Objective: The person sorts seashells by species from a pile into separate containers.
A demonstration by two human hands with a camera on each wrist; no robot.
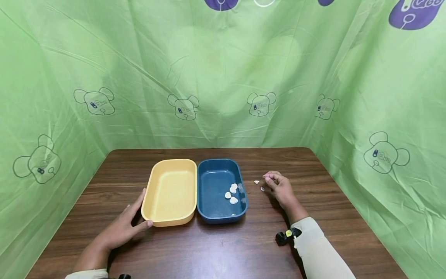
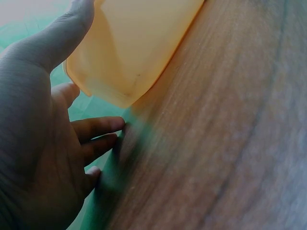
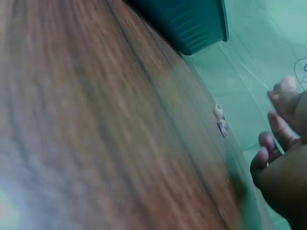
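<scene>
My left hand [image 1: 120, 228] rests against the near left corner of a yellow tray [image 1: 146, 193], fingers stretched along its left side and thumb at the near wall. The remaining fingers spread loosely beside it in the left wrist view. Right of it stands a dark blue tray [image 1: 223, 219] with several white shells [image 1: 234, 200] towards its right side. My right hand [image 1: 282, 190] hovers over the table right of that tray, thumb and index fingertips together; I cannot tell whether something small is between them. Just left of the fingertips lie two small shells, one pale [image 1: 256, 181] and one greyish [image 1: 262, 189].
The trays stand side by side on a brown wood-grain table [image 1: 223, 252]. A green curtain [image 1: 216, 128] with bear-face prints hangs behind the table and along both sides. A black wrist device [image 1: 287, 235] sits at the right cuff.
</scene>
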